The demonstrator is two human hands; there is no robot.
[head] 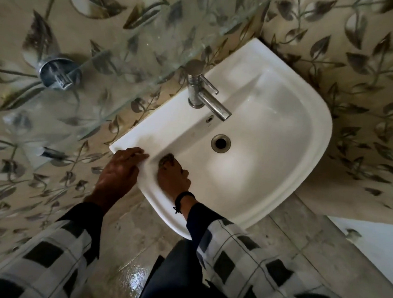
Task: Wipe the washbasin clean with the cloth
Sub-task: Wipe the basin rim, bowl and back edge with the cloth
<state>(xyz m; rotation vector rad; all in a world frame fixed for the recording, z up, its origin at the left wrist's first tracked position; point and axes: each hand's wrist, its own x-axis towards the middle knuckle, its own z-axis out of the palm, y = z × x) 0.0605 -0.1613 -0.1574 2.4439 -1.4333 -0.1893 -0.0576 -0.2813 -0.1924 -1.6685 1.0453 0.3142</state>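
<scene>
One small dark cloth (167,159), wadded up, sits inside the washbasin (288,123) bowl. It is on the inner wall at the end nearest the person, just under the rim. The right hand (174,179) has it, fingers curled down over the wad and pressing it to the porcelain. Only a scrap shows past the fingertips; the rest is hidden under the hand. The left hand (120,166) holds nothing. Its fingers lie fairly flat on the rim corner by the tiled wall, just beside the right hand, and it looks like a brace.

My read: the wipe is working that one corner. Can't tell from the gloss which parts are already done. The drain (220,143), the overflow hole (209,118) and the ledge round the tap (205,95) are all well apart from the cloth.

Failure modes from here:
- The wad is smaller than the hand, so knuckles touch the porcelain as much as cloth does. Expect streaks and missed bands unless it's opened out.
- The drain is open, with no plug visible. A loose corner dragged across it could snag or drop in.
- The spout overhangs the bowl, so a sweep toward it risks a knock on the back of the hand.
- The black wristband (184,199) has a loose end that could trail on the rim.
- The floor (136,279) shows a wet glint at the person's feet. Weight is leaning onto the rim, so there is a slip risk.
- The glass shelf (135,77) juts out above the tap side. Leaning in further puts the head near its edge.
</scene>
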